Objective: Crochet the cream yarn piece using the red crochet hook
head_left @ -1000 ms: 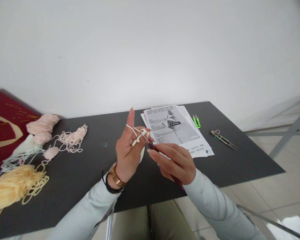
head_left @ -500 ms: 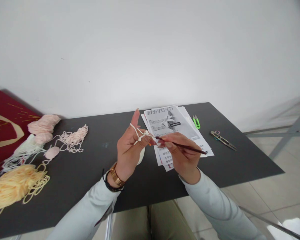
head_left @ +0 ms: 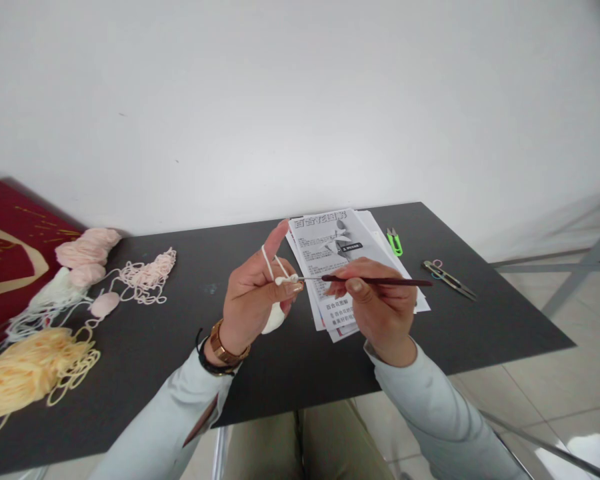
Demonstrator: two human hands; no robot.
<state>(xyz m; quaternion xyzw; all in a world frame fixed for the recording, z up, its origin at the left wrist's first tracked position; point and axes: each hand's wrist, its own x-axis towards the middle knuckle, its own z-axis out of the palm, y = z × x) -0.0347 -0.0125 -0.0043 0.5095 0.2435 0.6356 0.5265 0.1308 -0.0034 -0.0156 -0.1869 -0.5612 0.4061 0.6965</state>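
Note:
My left hand (head_left: pixel 253 293) pinches a small piece of white crochet work (head_left: pixel 286 279) between thumb and fingers. White yarn (head_left: pixel 267 261) loops over its raised index finger. Below those fingers shows a rounded white piece (head_left: pixel 274 320), partly hidden by the hand; I cannot tell whether it is a yarn ball. A crochet hook (head_left: pixel 390 281) with a dark red-brown handle lies level in my right hand (head_left: pixel 375 303), which is closed round it. The hook's thin metal shaft reaches left to the white stitches, where its tip is hidden.
Printed sheets (head_left: pixel 325 233) lie beneath and behind the hands. To the right are green thread snips (head_left: pixel 394 243) and metal snips (head_left: pixel 450 279). Pink yarn (head_left: pixel 87 248), yellow yarn (head_left: pixel 27 373) and a red bag (head_left: pixel 10 260) occupy the left side. A wall (head_left: pixel 300 113) stands behind the table.
My right hand has moved right with the crochet hook, which now lies more level and shows more shaft. My left hand has shifted slightly left and tilted, its index finger leaning right.

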